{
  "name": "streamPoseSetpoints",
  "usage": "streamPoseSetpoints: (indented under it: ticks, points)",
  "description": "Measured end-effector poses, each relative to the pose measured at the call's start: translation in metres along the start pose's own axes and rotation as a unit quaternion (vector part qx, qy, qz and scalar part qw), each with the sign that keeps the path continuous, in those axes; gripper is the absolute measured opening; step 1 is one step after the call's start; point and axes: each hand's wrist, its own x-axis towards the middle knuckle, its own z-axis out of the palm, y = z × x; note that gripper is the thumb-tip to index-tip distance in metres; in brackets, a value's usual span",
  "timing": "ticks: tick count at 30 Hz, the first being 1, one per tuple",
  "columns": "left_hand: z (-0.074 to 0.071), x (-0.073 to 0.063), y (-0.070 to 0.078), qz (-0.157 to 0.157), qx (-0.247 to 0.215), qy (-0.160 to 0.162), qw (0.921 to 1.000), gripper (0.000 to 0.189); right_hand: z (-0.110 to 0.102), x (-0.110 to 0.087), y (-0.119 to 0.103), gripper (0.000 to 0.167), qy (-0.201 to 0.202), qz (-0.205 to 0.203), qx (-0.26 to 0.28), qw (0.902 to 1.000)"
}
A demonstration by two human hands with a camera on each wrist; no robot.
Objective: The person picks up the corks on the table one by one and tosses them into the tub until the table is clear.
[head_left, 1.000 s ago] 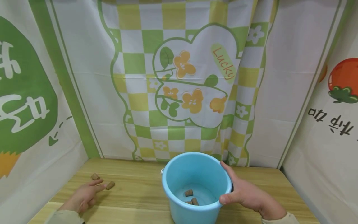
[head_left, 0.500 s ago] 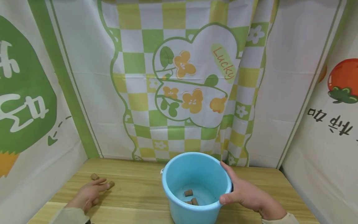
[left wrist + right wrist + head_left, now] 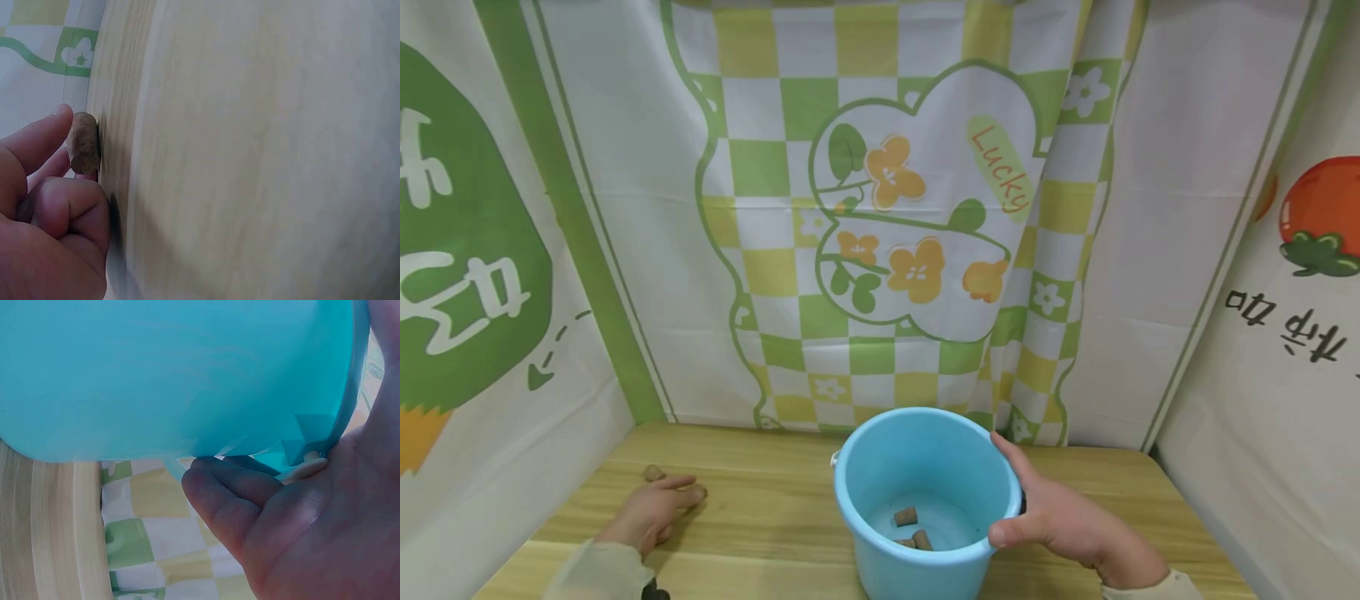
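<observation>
On the left of the table, my left hand (image 3: 651, 510) pinches a short brown cork (image 3: 84, 144) close over the wood. In the left wrist view, one finger lies along the cork's side and the lower fingers are curled in. Fingertips mostly cover this cork in the head view. Just behind the hand lies another cork (image 3: 654, 472). My right hand (image 3: 1060, 521) grips the right side of a light blue bucket (image 3: 936, 571), thumb on its near rim and fingers round the outside. Three corks, one of them this cork (image 3: 906, 517), lie on the bucket's floor.
The wooden table (image 3: 760, 517) runs back to a green-and-yellow checked curtain (image 3: 880, 367). Printed cloth walls stand on both sides, a green and white one (image 3: 460, 333) on the left. A white handle mount (image 3: 834, 458) sticks out at the bucket's left.
My left hand has shifted slightly right, its fingers coming over the nearer cork and covering most of it. The right hand and bucket have stayed in place.
</observation>
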Motion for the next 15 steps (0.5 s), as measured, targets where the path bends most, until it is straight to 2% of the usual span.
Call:
streamPoseSetpoints:
  ticks: [7, 15]
  points:
    - [0.013, 0.004, 0.001, 0.008, 0.001, -0.006, 0.9999, 0.048, 0.000, 0.001, 0.002, 0.120, -0.006, 0.005, 0.007, 0.9999]
    - [0.018, 0.004, 0.007, -0.002, 0.021, -0.009, 0.9997, 0.046, -0.001, 0.001, 0.001, 0.120, -0.012, 0.001, 0.016, 0.9998]
